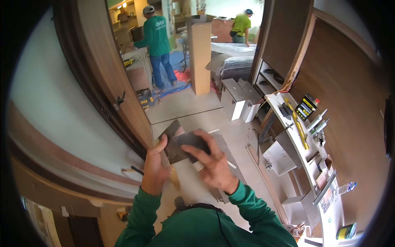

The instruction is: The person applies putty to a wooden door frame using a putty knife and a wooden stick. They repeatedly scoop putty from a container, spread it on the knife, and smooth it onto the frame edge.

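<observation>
A dark, flat, roughly square sheet, like abrasive paper or thin laminate, is held up in front of me at the centre of the view. My left hand grips its left edge with the thumb on top. My right hand lies over its right side, fingers spread across the sheet and bending it. Both green sleeves come in from the lower edge.
A brown door panel stands close on my left. A white counter on the right carries sealant tubes, a yellow level and small tools. White drawer boxes sit on the floor. Two people work in the far room.
</observation>
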`<state>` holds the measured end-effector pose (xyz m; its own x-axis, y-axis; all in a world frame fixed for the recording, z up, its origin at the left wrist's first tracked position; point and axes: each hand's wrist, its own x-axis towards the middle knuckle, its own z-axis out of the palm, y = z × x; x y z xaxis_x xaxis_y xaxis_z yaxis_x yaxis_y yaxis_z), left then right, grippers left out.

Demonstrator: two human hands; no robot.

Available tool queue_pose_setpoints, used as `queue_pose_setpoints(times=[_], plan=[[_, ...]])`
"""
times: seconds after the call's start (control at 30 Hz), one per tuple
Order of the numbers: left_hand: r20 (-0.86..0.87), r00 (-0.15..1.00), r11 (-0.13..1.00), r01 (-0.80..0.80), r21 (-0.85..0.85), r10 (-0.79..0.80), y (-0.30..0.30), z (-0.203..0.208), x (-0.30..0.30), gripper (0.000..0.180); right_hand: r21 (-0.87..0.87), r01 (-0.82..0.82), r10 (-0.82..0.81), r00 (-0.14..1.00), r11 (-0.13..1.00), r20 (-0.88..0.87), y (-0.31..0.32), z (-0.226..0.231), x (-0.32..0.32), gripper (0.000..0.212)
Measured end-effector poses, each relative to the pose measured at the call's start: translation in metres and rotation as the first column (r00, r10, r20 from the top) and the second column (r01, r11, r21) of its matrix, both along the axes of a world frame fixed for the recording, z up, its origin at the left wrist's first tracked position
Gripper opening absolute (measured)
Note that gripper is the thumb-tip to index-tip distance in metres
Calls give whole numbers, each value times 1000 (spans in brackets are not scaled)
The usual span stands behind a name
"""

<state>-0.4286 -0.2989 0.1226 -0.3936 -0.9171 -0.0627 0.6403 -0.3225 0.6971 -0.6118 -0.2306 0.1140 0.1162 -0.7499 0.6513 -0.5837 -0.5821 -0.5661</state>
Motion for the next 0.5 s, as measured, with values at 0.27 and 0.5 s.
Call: queue_pose_setpoints(times=[0.27,0.5], plan=[[-20,977,972,-212,-102,212,1,-22,20,36,196,65,-54,997,979,-62,10,12,-28,40],[118,625,601,-655,-458,771,31,-45,-20,25,162,-34,17,994,986,104,6,14,23,39]])
